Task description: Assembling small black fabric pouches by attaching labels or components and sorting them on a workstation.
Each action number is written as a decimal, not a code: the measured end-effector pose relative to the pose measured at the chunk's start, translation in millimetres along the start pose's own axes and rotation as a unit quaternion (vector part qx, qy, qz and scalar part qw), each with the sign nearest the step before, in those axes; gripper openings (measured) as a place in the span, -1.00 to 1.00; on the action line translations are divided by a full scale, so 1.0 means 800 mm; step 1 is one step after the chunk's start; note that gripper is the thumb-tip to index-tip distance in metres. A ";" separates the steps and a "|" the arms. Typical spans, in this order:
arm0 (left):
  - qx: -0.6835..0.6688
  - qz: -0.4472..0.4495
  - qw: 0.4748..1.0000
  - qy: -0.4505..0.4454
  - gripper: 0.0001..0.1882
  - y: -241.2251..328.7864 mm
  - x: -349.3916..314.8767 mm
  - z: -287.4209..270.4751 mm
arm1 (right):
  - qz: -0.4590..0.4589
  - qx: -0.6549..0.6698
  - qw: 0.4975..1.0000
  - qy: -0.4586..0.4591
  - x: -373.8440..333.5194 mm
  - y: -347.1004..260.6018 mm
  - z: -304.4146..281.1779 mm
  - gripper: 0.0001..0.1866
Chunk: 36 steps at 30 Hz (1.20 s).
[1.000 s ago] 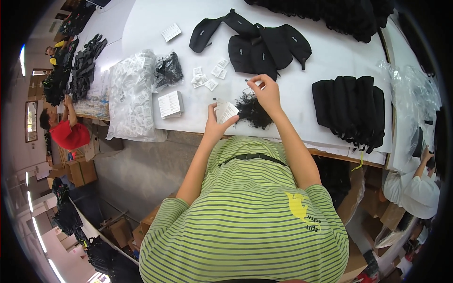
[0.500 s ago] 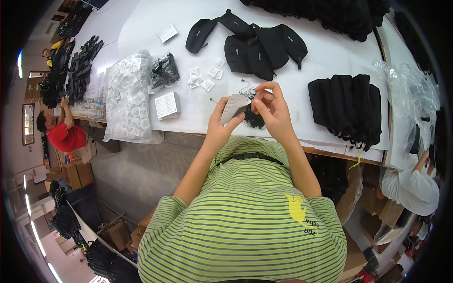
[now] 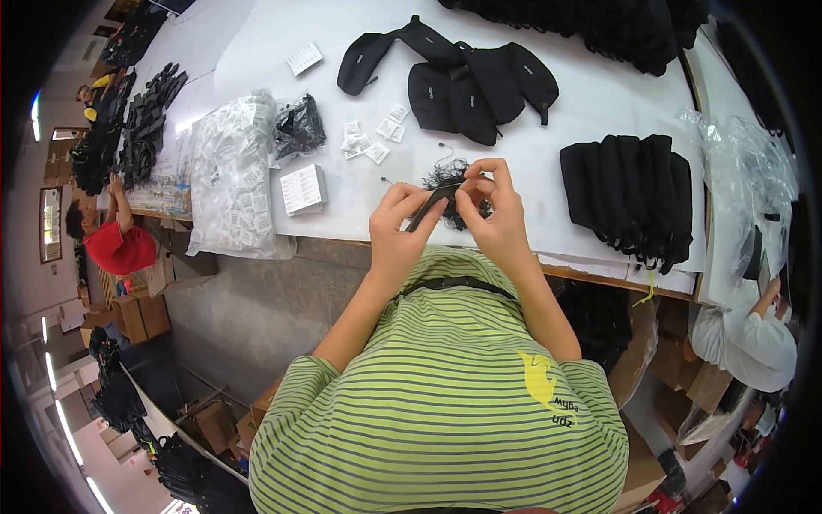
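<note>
My left hand (image 3: pixel 396 238) pinches a paper hang tag (image 3: pixel 427 212), now turned so that a dark side shows. Close beside it, my right hand (image 3: pixel 501 214) is closed, thumb against fingertips, on what looks like a thin black tag string near the tag's upper end. Behind both hands lies a tangle of black tag strings (image 3: pixel 447 175) on the white table. Several small white packets (image 3: pixel 377 153) are scattered just beyond my left hand. Farther back, several black zip pouches (image 3: pixel 492 90) lie in an overlapping heap.
A stack of white printed tags (image 3: pixel 301 192) stands left, beside a big clear bag of white packets (image 3: pixel 231 176) and a small bag of black strings (image 3: pixel 299 128). More black pouches (image 3: pixel 629 197) lie in a row at right. A person in red (image 3: pixel 120 244) works far left.
The tag in my left hand has turned from its pale printed face to a dark side. My right hand has come down slightly, its fingers nearer the tag.
</note>
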<state>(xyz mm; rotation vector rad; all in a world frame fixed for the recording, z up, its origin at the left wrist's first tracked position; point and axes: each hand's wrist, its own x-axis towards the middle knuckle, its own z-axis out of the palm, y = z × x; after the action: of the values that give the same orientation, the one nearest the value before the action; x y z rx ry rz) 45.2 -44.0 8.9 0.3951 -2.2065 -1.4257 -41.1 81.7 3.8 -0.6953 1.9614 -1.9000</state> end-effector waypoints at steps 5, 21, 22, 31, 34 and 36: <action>0.037 0.030 0.999 0.005 -0.87 0.005 0.000 -0.002 | 0.000 -0.032 0.999 0.014 0.000 -0.003 0.004 -0.74; -0.276 -0.210 0.896 -0.278 -0.84 -0.040 0.030 0.020 | 0.146 0.106 0.981 -0.070 -0.005 0.021 -0.048 -0.87; -0.284 -0.207 0.901 -0.253 -0.85 -0.035 0.035 0.030 | 0.160 0.153 0.972 -0.075 -0.003 0.032 -0.055 -0.86; -0.151 -0.126 0.959 -0.203 -0.80 -0.157 0.183 0.148 | 0.232 0.181 0.955 -0.028 0.011 0.056 -0.111 -0.83; 0.008 -0.165 0.982 -0.089 -0.59 -0.200 0.262 0.190 | 0.235 0.181 0.955 -0.007 0.010 0.062 -0.125 -0.85; 0.140 -0.141 0.980 -0.024 -0.45 -0.219 0.309 0.202 | 0.244 0.184 0.952 0.007 0.008 0.061 -0.131 -0.86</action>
<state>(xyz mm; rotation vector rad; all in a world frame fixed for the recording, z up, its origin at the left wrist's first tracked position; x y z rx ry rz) -253.6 -111.6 -147.1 0.8073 -2.4750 -1.2688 -109.6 165.8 -37.7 -0.0771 1.5298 -1.8656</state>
